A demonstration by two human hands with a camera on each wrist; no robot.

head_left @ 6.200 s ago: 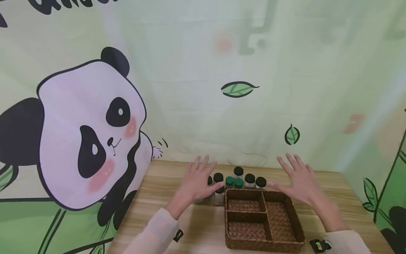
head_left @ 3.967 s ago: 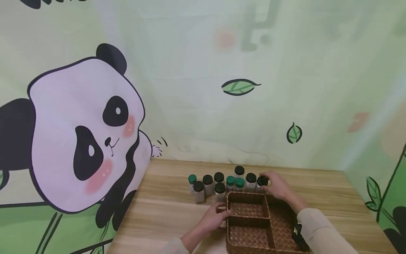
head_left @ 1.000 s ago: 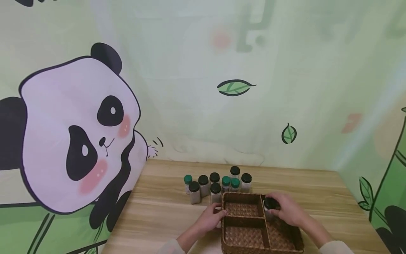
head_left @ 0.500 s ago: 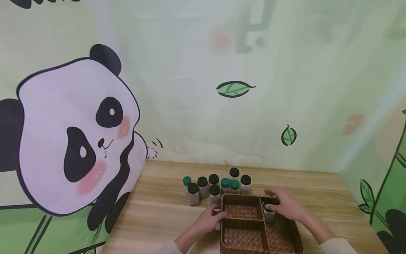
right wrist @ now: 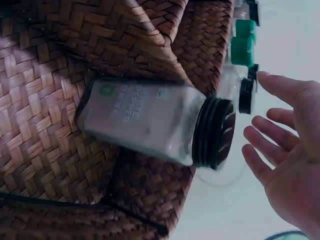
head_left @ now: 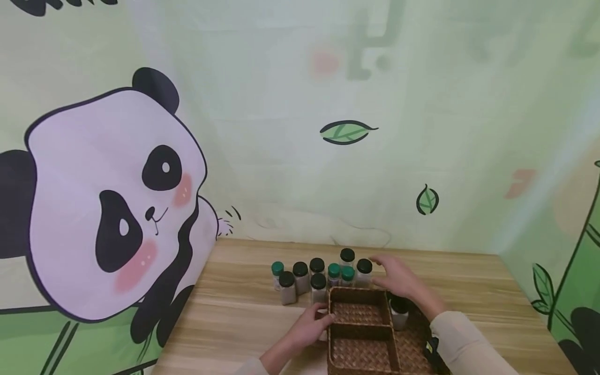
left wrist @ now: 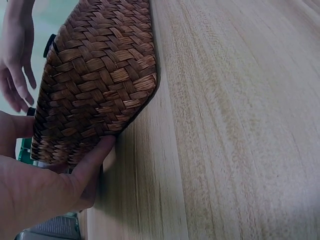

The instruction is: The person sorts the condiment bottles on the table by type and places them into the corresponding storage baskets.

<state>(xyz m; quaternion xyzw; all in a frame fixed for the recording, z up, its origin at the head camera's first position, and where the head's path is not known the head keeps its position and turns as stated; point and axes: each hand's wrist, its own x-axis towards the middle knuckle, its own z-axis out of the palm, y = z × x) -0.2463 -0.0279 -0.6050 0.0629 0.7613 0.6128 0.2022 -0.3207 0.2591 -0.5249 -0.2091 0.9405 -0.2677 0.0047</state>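
Note:
My left hand grips the near left corner of a brown woven basket with three compartments, its thumb against the weave. In the basket's right compartment stands a clear spice jar with a black lid, its label partly reading PEPPER. My right hand reaches over the basket's back edge, fingers spread and holding nothing. Nearest to it is another black-lidded jar, just left of the fingertips. In the right wrist view, the right hand looks apart from that jar.
Several more jars stand behind and left of the basket, among them green-lidded ones and black-lidded ones. They share a wooden table. Behind the table hangs a backdrop printed with a panda and leaves.
My right hand took the rightmost black-lidded jar from the table, set it in the right compartment, let go and moved back and left towards the jars. My left hand stays on the basket.

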